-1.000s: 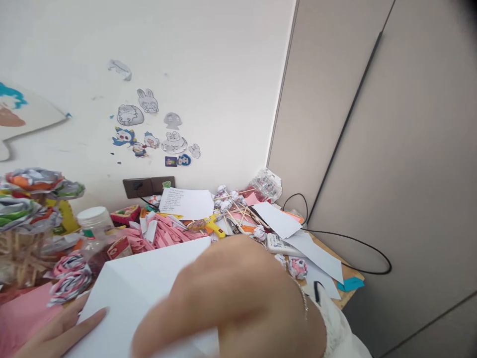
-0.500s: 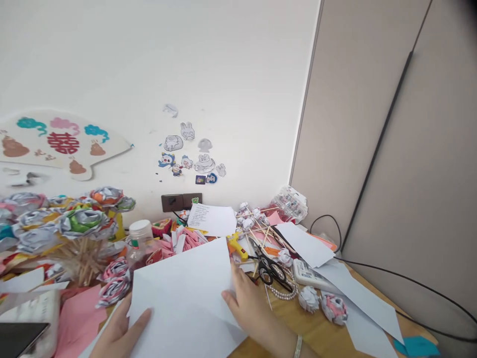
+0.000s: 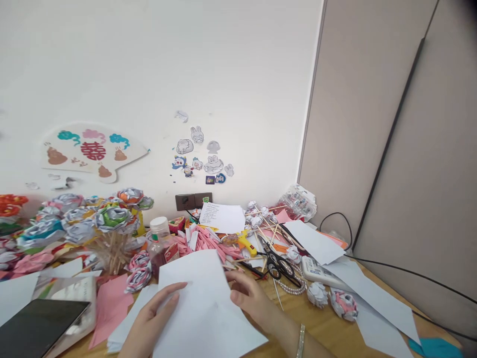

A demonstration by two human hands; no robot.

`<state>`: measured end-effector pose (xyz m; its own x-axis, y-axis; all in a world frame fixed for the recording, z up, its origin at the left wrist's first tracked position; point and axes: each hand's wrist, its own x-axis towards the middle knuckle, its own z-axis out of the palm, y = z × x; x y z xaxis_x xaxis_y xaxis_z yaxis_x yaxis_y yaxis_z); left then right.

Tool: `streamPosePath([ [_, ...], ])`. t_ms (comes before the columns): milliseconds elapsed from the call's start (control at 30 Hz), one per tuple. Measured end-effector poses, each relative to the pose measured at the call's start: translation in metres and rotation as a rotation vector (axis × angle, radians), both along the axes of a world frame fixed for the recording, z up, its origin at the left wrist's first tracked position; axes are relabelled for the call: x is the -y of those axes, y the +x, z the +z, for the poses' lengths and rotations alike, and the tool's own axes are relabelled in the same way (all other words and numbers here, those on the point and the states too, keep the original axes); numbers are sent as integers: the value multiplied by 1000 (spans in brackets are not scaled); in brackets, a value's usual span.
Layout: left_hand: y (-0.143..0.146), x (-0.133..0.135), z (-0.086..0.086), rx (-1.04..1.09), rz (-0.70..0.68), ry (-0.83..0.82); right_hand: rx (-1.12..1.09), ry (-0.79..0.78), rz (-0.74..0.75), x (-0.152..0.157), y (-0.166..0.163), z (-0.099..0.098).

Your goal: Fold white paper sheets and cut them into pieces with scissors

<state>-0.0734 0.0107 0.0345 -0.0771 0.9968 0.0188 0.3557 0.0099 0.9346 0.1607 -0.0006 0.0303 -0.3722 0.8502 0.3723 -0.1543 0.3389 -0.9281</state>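
A large white sheet of paper (image 3: 201,303) is in front of me, raised at its far end and slightly curved. My left hand (image 3: 154,315) holds its left side, with the index finger and thumb lying over the surface. On the right edge, my right hand (image 3: 251,298) grips the sheet, thumb on top and the other fingers curled behind and partly hidden. Below the left edge, more white sheets (image 3: 121,330) lie on the table. Just beyond my right hand are black-handled scissors (image 3: 279,266) and a yellow glue gun (image 3: 247,243).
Paper flowers on sticks (image 3: 114,221) stand at the left, behind a dark tablet (image 3: 40,325) and pink paper (image 3: 112,308). A clear jar (image 3: 159,241) stands near folded pink strips (image 3: 208,243). Crumpled paper balls (image 3: 317,294), a pearl string (image 3: 290,288) and a cable (image 3: 395,273) lie rightward.
The sheet has narrowed in view and curved, its right edge shifting left. My left hand has moved further over the paper. The whole view has swung a little left.
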Motion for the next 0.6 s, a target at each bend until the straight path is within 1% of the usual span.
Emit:
streamPosePath([
  [67,4,3,0,88,3,-43,-137,-121,95,1,1,-1],
  [133,9,6,0,205,31,-102,-201,-176,158,1,2,-2],
  [167,12,7,0,262,41,-138,-203,-185,167,0,3,-2],
  [200,14,8,-1,315,48,-171,-187,-187,154,0,4,-3],
  [300,17,9,-2,418,61,-233,-100,-189,34,-2,7,-8],
  [367,17,8,-2,432,64,-259,-77,-199,-15,-3,7,-10],
  [400,16,8,-2,423,66,-268,-77,-197,-10,-3,7,-10],
  [433,16,8,-2,403,72,-263,-81,-182,6,-4,6,-10],
  [500,17,7,-2,352,95,-220,-68,-101,27,-4,6,-8],
  [600,21,6,0,251,94,-110,87,81,5,-4,5,-5],
])
